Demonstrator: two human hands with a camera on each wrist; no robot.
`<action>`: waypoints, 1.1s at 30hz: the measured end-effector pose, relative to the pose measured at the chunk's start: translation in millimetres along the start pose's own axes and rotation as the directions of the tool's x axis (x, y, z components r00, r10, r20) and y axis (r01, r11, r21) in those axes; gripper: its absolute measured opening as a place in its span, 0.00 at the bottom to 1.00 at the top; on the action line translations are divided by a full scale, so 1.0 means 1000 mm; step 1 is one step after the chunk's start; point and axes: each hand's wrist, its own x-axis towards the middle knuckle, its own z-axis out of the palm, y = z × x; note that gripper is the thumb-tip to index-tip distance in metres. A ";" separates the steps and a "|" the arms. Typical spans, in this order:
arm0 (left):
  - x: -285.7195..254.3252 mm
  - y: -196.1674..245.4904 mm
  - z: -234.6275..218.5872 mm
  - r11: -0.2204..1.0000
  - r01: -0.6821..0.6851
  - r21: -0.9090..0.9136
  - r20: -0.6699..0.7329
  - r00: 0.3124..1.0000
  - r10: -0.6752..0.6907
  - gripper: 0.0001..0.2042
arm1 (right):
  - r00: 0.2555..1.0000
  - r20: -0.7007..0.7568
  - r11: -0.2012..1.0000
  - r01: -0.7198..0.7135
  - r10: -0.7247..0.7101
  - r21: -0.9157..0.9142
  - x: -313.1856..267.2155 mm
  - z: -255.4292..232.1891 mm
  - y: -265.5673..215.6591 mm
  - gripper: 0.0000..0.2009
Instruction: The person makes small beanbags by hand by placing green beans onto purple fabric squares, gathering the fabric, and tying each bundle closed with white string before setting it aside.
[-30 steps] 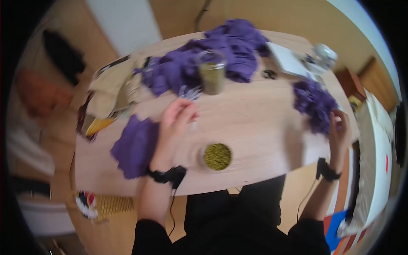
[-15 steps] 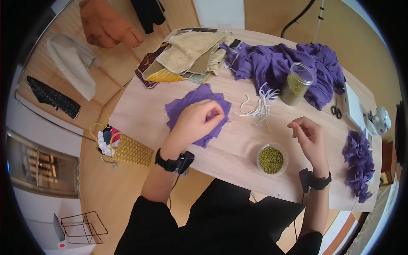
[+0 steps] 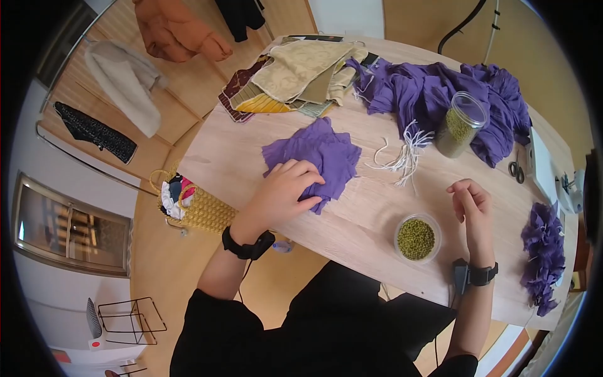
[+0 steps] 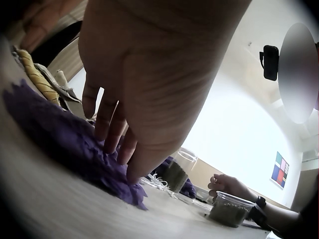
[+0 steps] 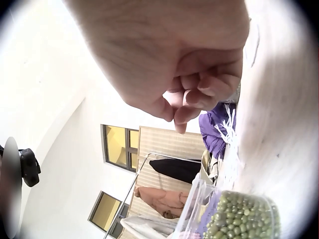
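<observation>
My left hand (image 3: 291,190) reaches over a stack of purple cloth pieces (image 3: 330,151) with jagged edges. In the left wrist view its fingers (image 4: 115,127) extend down to the purple cloth (image 4: 75,144), fingertips right at its near edge. My right hand (image 3: 472,204) hovers above the table to the right, fingers loosely bent and nothing between them. Just left of it stands a round clear tub of green beans (image 3: 416,239), also close below the hand in the right wrist view. A bundle of white strings (image 3: 405,154) lies between the cloth and a tall jar of green beans (image 3: 461,125).
A heap of purple fabric (image 3: 433,94) covers the back of the table (image 3: 352,220). Patterned fabric pieces (image 3: 301,69) lie at the back left. Black scissors (image 3: 516,168), a white box (image 3: 543,157) and a ruffled purple bunch (image 3: 543,257) sit on the right. A woven basket (image 3: 207,210) stands beyond the left edge.
The view has swung left. My right hand has left the ruffled purple bunch and come in toward the bean tub. My left hand has moved from near the strings down to the purple cloth stack.
</observation>
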 end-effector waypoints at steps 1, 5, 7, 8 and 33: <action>0.002 0.001 0.001 1.000 -0.001 0.000 0.000 1.000 0.001 0.14 | 1.000 -0.001 1.000 0.000 0.000 0.000 0.001 -0.002 0.001 0.12; 0.009 0.003 0.005 0.998 -0.046 0.047 -0.008 0.999 0.046 0.13 | 1.000 -0.019 1.000 0.002 -0.002 -0.002 0.002 -0.006 0.000 0.12; 0.011 0.004 0.008 0.995 -0.056 0.080 -0.004 0.998 0.057 0.12 | 1.000 -0.024 1.000 0.003 -0.003 -0.005 0.001 -0.005 -0.001 0.12; 0.013 0.003 0.009 0.994 -0.049 0.094 0.004 0.999 0.049 0.11 | 1.000 -0.028 1.000 -0.004 0.004 -0.018 0.001 -0.004 -0.001 0.13; 0.121 0.062 0.014 0.702 -0.247 -0.668 -0.511 0.838 -0.191 0.07 | 1.000 -0.017 0.993 -0.024 0.026 0.117 -0.002 -0.010 -0.003 0.15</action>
